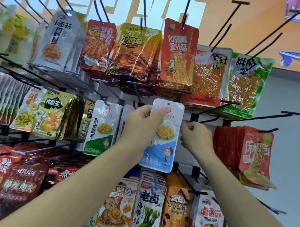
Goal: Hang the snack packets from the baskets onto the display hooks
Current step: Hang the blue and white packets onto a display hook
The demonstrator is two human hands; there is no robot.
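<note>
Mid-hang: our left hand (141, 125) grips the white-and-blue foil snack packet (163, 145) at frame centre; right hand (196, 136) curled beside it, grip unclear. Next, we reckon: thread its top hole onto a black wire hook (261, 117)

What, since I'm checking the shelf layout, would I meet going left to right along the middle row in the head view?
Silvery packets → gold packets → white-and-green packet → left hand → the white-and-blue packet it grips → right hand → red packets.
</note>
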